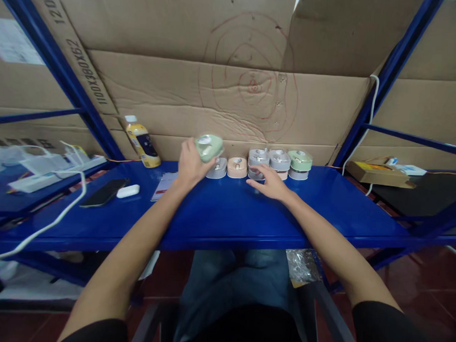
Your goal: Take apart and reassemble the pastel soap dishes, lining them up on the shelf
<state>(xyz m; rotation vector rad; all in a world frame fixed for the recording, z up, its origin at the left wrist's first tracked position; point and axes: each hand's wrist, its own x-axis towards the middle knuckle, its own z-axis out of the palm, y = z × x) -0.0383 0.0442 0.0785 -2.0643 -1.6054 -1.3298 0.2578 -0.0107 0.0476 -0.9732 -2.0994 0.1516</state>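
My left hand [191, 162] is closed around a green lidded container [210, 146], raised and tilted above the left end of a row of similar containers. Below it sits a grey container [217, 168], partly covered by the hand. Beside that stands a peach container [237, 167]. To the right come stacks two high: a grey stack [258, 156], a grey container on a peach one [279, 159], and a green container [300, 159] on a grey one. My right hand [268, 183] is in front of the grey stack, fingers apart; nothing shows in its grasp.
On the blue table [226, 216], a yellow-labelled bottle [142, 142], a dark phone [105, 192], a white earbud case [128, 191] and a printed card [163, 185] lie or stand to the left. Cardboard [159, 89] walls the back. Blue posts rise at both sides.
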